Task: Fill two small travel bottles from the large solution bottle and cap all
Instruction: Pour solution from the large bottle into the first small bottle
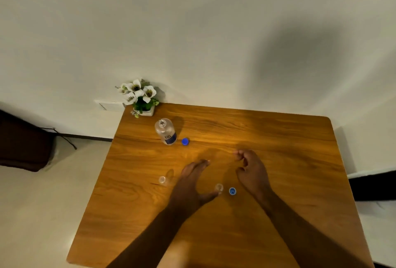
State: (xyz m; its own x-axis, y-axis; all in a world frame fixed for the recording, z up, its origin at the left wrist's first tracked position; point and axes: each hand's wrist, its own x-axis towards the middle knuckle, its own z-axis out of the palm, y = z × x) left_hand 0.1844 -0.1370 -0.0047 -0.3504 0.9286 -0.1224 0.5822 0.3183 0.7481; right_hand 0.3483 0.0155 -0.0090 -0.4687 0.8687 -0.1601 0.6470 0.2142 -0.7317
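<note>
On the wooden table (278, 214) the large solution bottle (166, 131) stands upright and uncapped near the far left corner, and it serves as the landmark here. Its blue cap (185, 141) lies just beside it on the right, apart from both hands. Nearer the person than the bottle, one small clear travel bottle (162, 179) stands open, just left of the left hand (190, 178). That hand lies flat with fingers stretched toward the large bottle and thumb spread wide, holding nothing. A second small clear bottle (219, 187) stands by the tip of that thumb (whether they touch cannot be told), and a small blue cap (232, 191) lies just beside it, between the two wrists. The right hand (252, 171), well right of the large bottle, is loosely curled with fingers bent inward, and grips nothing.

Beyond the bottle, a pot of white flowers (140, 97) fills the table's far corner by the wall. To the right the tabletop is bare wood out to its rounded edge.

The bottle's dark blue label carries white marks, too blurred to read.
</note>
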